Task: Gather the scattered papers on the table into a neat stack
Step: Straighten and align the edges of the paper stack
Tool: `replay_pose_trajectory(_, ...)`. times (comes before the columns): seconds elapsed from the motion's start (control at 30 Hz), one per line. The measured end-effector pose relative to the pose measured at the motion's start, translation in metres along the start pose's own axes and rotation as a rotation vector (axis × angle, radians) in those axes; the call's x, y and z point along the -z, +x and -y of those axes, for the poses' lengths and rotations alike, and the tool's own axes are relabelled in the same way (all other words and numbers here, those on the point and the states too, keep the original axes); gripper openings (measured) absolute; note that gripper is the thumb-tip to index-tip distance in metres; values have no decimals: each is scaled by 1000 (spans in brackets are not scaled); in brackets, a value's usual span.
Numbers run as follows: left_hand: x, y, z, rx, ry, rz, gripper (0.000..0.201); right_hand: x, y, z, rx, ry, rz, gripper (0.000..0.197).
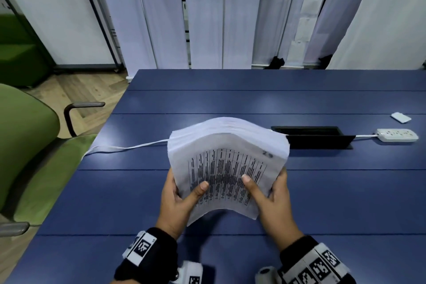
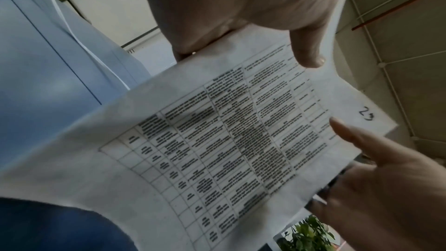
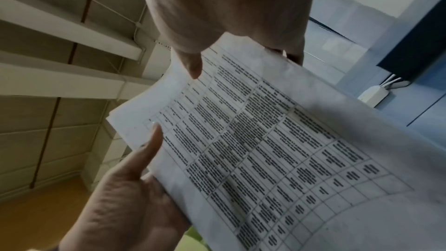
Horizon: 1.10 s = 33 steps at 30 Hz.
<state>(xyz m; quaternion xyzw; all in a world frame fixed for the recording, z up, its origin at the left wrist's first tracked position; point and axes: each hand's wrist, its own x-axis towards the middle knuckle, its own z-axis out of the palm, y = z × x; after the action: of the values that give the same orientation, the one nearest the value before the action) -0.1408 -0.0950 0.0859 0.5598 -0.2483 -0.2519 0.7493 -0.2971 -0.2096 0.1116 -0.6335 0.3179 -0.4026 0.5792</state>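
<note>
Paper stack (image 1: 227,157) in both hands, above blue table (image 1: 322,191).

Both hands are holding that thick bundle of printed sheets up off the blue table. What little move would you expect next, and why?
Probably lowering the thick bowed bundle of printed white sheets to tap its edge on the blue table. The left hand and right hand grip opposite sides, thumbs on top, the bundle is lifted and arched, and its far edges look slightly fanned, so squaring seems due.

White papers (image 1: 227,163) with a black printed grid, dark blue table (image 1: 322,191), green chair (image 1: 30,145).
</note>
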Motion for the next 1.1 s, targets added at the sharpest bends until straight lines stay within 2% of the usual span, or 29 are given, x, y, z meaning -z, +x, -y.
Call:
replay_pose_trajectory(0.1,0,-6,5,34,38,-6,84,1,2,0,25,-33,-29,64)
replay_pose_trajectory(0.23,5,9,0,126,69,-15,45,5,5,-5,-29,-26,-52,51)
replay_pose_trajectory(0.3,7,16,-2,156,96,57,39,9,16,-11,-83,-51,-30,53)
replay_pose_trajectory(0.43,8,25,-11,130,73,95,46,9,34,-9,-156,20,14,39)
replay_pose_trajectory(0.5,7,28,-15,101,57,97,51,6,37,-4,-162,84,3,39)
replay_pose_trajectory(0.63,7,30,-29,-10,76,123,61,4,37,11,-87,175,-17,38)
replay_pose_trajectory(0.73,10,32,-30,-34,73,110,66,6,37,11,-53,212,-37,34)
replay_pose_trajectory(0.8,11,29,-24,0,72,105,63,10,33,4,-81,107,-14,27)
replay_pose_trajectory(0.87,13,24,-12,69,75,90,58,13,23,-7,-198,-100,60,54)
replay_pose_trajectory(0.9,13,22,-6,106,74,85,58,12,20,-13,-264,-162,74,56)
replay_pose_trajectory(0.93,15,21,1,139,77,82,58,10,17,-19,-295,-196,77,50)
replay_pose_trajectory(1.0,15,18,9,159,92,76,55,6,17,-25,-319,-85,14,27)
replay_pose_trajectory(1.1,10,18,7,147,149,43,40,2,22,-23,-343,350,-17,34)
